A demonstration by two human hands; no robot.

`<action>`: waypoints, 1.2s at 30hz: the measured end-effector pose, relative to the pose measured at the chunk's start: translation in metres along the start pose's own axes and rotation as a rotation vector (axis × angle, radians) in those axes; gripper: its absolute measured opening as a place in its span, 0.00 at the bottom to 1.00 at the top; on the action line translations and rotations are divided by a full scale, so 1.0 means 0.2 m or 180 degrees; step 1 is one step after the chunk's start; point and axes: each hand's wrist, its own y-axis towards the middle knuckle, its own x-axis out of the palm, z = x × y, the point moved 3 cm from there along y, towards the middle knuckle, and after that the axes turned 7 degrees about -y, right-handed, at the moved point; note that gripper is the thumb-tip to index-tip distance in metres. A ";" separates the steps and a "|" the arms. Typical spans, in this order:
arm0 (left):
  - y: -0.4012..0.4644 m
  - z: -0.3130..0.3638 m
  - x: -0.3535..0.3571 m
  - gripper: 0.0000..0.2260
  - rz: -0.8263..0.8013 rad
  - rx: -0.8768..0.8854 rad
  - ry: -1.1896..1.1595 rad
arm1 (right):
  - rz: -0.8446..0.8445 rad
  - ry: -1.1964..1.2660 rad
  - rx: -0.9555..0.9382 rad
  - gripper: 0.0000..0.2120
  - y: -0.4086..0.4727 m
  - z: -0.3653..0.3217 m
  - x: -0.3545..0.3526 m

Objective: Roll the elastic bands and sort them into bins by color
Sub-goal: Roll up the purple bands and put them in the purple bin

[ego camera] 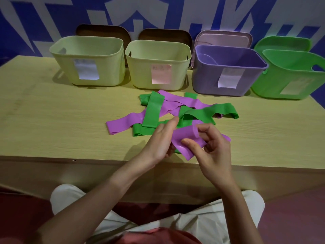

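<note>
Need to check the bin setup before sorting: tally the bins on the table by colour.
Pale yellow bins: 2
Purple bin: 1
Green bin: 1
Total: 4 bins

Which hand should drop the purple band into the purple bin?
Probably the right hand: it already pinches the purple band, and the purple bin stands on its side.
</note>
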 end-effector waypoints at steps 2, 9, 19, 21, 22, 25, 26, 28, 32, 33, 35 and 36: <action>-0.01 -0.01 0.00 0.22 0.0210 0.0669 0.0401 | 0.0035 -0.0002 -0.0021 0.13 0.00 0.00 0.00; -0.02 -0.04 0.00 0.22 0.0423 0.0908 0.0284 | -0.0021 0.0137 0.0089 0.10 0.02 0.01 0.01; -0.02 -0.04 0.01 0.20 -0.0544 -0.0679 -0.0745 | -0.0222 -0.0288 -0.0166 0.21 0.01 0.01 -0.02; -0.02 -0.05 0.00 0.22 -0.0767 -0.0834 -0.0728 | -0.0282 -0.0360 -0.0207 0.20 0.02 0.01 -0.03; -0.02 -0.04 -0.01 0.23 -0.0849 -0.0880 -0.0667 | -0.0324 -0.0407 -0.0219 0.19 0.03 0.02 -0.04; -0.01 -0.06 -0.03 0.25 -0.0980 -0.0991 -0.0434 | -0.0491 -0.0739 -0.0405 0.16 0.04 0.02 -0.07; 0.00 -0.07 -0.04 0.24 -0.1035 -0.1063 -0.0380 | -0.0569 -0.0922 -0.0532 0.15 0.05 0.01 -0.09; 0.02 -0.10 -0.05 0.24 -0.1208 -0.1240 -0.0287 | -0.0769 -0.1286 -0.0752 0.15 0.08 0.01 -0.10; 0.08 -0.12 -0.06 0.26 -0.1596 -0.1567 -0.0142 | -0.1022 -0.1574 -0.0789 0.20 0.14 0.03 -0.10; 0.10 -0.12 -0.06 0.27 -0.1659 -0.1602 -0.0089 | -0.1046 -0.1596 -0.0814 0.20 0.15 0.04 -0.10; 0.14 -0.11 -0.06 0.27 -0.1733 -0.1630 0.0045 | -0.1107 -0.1681 -0.0916 0.16 0.18 0.06 -0.10; 0.16 -0.10 -0.07 0.27 -0.1760 -0.1634 0.0129 | -0.1124 -0.1704 -0.0928 0.14 0.20 0.06 -0.11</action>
